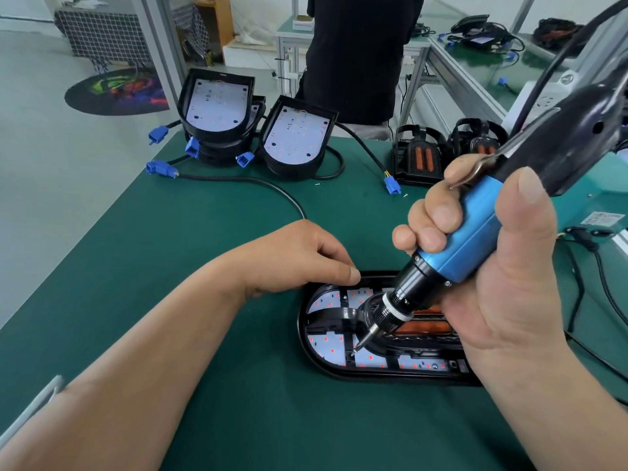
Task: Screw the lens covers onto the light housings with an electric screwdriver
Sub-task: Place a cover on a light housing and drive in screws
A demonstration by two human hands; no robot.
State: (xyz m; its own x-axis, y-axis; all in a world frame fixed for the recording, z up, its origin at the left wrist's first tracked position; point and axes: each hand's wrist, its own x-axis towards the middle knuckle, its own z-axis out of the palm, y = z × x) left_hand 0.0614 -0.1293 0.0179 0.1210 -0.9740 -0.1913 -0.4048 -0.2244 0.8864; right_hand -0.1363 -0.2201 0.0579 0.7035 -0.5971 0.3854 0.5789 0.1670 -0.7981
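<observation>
— Where is the right hand?

— Over the near right of the green-matted counter, fingers and thumb wrapped tight around the blue-and-black electric screwdriver. The tool slants down to the left, and its thin metal bit meets the work near the lower left.

— And the work itself?

— An oval black plastic light housing lying flat on the counter, white LED board showing inside. A black-framed lens cover with orange ribbed strips sits in it, partly hidden behind the screwdriver and the right hand.

— The left hand?

— It rests on the housing's far left rim, fingers bent downward, one fingertip touching the rim. Whether it clasps the rim or only presses on it, I cannot tell.

— Anything farther back?

— A stack of black housings with bare white boards, and another one leaning beside it, with black cables ending in blue plugs. More black lens covers with orange strips stand to the right. A person in dark clothes stands beyond the counter's far edge.
</observation>
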